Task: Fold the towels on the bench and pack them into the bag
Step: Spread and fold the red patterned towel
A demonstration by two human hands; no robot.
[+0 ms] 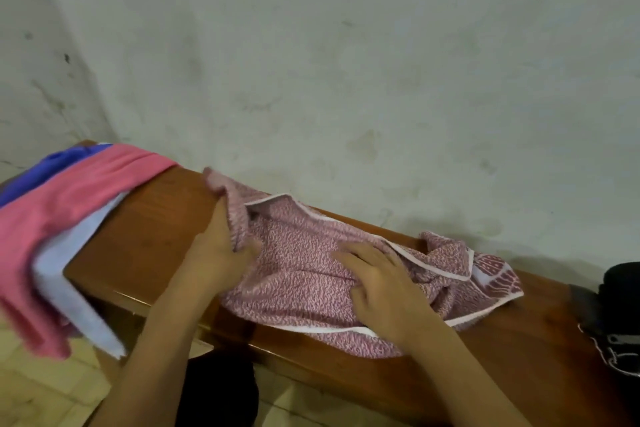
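A pink-and-white patterned towel lies crumpled across the middle of the brown wooden bench. My left hand grips the towel's left edge, which is bunched up between thumb and fingers. On the middle of the towel my right hand rests flat, fingers spread. At the bench's left end a plain pink towel, a blue towel and a white towel are draped over the edge. A black bag sits at the far right end, partly cut off by the frame.
A stained pale wall runs directly behind the bench. Light floor tiles show below the front edge. Bare bench wood lies between the patterned towel and the bag.
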